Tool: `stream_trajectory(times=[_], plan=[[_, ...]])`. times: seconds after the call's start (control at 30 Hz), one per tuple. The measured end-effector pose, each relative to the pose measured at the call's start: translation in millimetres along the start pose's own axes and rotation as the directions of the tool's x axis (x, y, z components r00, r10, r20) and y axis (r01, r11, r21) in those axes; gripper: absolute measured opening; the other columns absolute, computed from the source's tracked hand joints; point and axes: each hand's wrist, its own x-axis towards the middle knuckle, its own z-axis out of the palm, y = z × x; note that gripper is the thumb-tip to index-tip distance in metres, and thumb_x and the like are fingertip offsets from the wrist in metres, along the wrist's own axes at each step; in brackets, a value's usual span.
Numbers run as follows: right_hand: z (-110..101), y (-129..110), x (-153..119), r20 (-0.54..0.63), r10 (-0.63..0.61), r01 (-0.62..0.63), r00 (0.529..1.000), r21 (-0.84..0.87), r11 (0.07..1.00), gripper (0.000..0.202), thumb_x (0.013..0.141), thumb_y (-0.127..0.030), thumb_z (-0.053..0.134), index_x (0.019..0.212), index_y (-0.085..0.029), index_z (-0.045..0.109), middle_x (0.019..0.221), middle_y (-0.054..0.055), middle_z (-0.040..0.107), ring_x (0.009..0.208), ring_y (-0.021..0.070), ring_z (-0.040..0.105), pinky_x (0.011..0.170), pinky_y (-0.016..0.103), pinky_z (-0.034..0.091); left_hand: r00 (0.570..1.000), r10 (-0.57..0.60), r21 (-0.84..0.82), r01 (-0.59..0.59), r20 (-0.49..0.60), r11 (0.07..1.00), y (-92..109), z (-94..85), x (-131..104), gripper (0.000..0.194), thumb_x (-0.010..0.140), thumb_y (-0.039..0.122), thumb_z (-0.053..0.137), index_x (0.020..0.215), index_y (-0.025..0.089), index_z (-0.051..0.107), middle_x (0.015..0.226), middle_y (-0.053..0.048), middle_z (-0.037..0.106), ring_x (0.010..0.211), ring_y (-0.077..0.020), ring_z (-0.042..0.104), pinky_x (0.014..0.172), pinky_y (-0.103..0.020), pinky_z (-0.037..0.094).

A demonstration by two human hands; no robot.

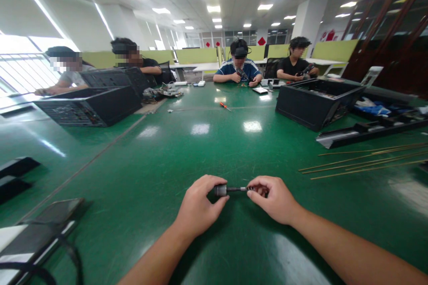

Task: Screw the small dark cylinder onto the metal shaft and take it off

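My left hand [199, 205] is closed around a short dark grey cylinder [220, 190], thumb below and fingers above. A thin dark rod [236, 189] with a lighter section runs from the cylinder toward my right hand [277, 198]. My right fingers pinch the rod's far end, where a small dark ridged piece [250, 188] shows at the fingertips. The exact kind of this tool-like piece is unclear. Both hands hold it level, low over the green table [187, 156].
Black computer cases [96, 107] stand at the left, another case [306, 102] at the right. Thin brass-coloured rods [364, 160] lie near the right edge. An orange screwdriver [224, 105] rests farther back. Several people sit around the table. A cable [72, 245] crosses the lower left.
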Motion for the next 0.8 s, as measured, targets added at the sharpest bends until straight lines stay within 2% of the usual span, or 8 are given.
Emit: stream_trajectory(times=[0.13,0.23,0.33,0.43,0.53,0.63,0.73,0.8], plan=[[0,2,0,0.007,-0.008,0.008,1.000,-0.005,1.000,0.015,0.081,-0.027,0.066,0.087,-0.016,0.074,0.064,0.001,0.064,0.056,0.0122,0.056,0.054,0.022,0.044,0.999,-0.035,0.013,0.035,-0.008,0.999,0,-0.9,1,0.025,0.077,0.019,0.072,0.100,0.023,0.066,0.093,-0.003,0.071,0.087,-0.0193,0.067,0.082,-0.034,0.054],[1,3,0,0.017,-0.011,0.012,1.000,-0.012,1.000,0.015,0.081,-0.026,0.065,0.087,-0.016,0.075,0.065,0.001,0.065,0.057,0.0123,0.056,0.054,0.022,0.044,0.994,-0.105,0.049,0.106,-0.034,0.993,-3,-2.1,3,0.026,0.079,0.029,0.072,0.104,0.024,0.065,0.099,-0.004,0.071,0.093,-0.0215,0.068,0.086,-0.036,0.053],[1,4,0,0.023,-0.019,0.019,1.000,-0.013,1.000,0.014,0.081,-0.026,0.066,0.087,-0.016,0.075,0.065,0.001,0.065,0.056,0.0121,0.056,0.054,0.022,0.043,0.972,-0.226,0.041,0.229,-0.068,0.973,-11,-4.9,9,0.029,0.089,0.040,0.059,0.112,0.023,0.059,0.103,-0.006,0.072,0.094,-0.0223,0.069,0.085,-0.037,0.053],[1,4,1,0.025,-0.024,0.024,0.999,-0.017,1.000,0.014,0.080,-0.026,0.066,0.087,-0.016,0.075,0.065,0.001,0.065,0.056,0.0118,0.055,0.054,0.022,0.043,0.942,-0.312,-0.001,0.314,-0.120,0.949,-25,-15.4,15,0.034,0.095,0.045,0.044,0.117,0.020,0.051,0.104,-0.008,0.073,0.094,-0.0226,0.070,0.084,-0.036,0.053],[1,4,1,0.022,-0.019,0.020,1.000,-0.005,1.000,0.015,0.080,-0.026,0.066,0.087,-0.016,0.075,0.065,0.001,0.065,0.056,0.0118,0.055,0.054,0.022,0.043,0.897,-0.387,0.033,0.402,-0.214,0.915,-43,-40.2,14,0.038,0.095,0.048,0.039,0.116,0.018,0.047,0.106,-0.012,0.073,0.097,-0.0260,0.071,0.085,-0.039,0.054],[2,3,1,0.034,-0.018,0.017,0.999,0.018,1.000,0.014,0.080,-0.025,0.066,0.086,-0.016,0.075,0.066,0.001,0.065,0.056,0.0116,0.055,0.054,0.021,0.043,0.825,-0.496,0.134,0.543,-0.271,0.829,-61,-77.3,-2,0.038,0.093,0.050,0.037,0.111,0.018,0.047,0.101,-0.011,0.072,0.094,-0.0275,0.071,0.085,-0.039,0.055],[3,3,1,0.042,-0.032,0.031,0.999,0.028,0.999,0.013,0.079,-0.023,0.066,0.085,-0.015,0.075,0.065,0.001,0.065,0.056,0.0111,0.054,0.053,0.021,0.042,0.726,-0.631,0.259,0.688,-0.273,0.679,-80,-113.6,-41,0.035,0.094,0.051,0.037,0.110,0.020,0.046,0.096,-0.003,0.068,0.093,-0.0251,0.069,0.089,-0.041,0.054],[4,3,2,0.045,-0.035,0.034,0.998,0.026,0.999,0.013,0.079,-0.023,0.066,0.085,-0.015,0.075,0.064,0.001,0.065,0.055,0.0108,0.053,0.052,0.021,0.041,0.715,-0.646,0.286,0.699,-0.267,0.656,-95,-131.4,-75,0.036,0.094,0.056,0.036,0.109,0.024,0.045,0.098,0.003,0.065,0.102,-0.0238,0.065,0.098,-0.044,0.050]])
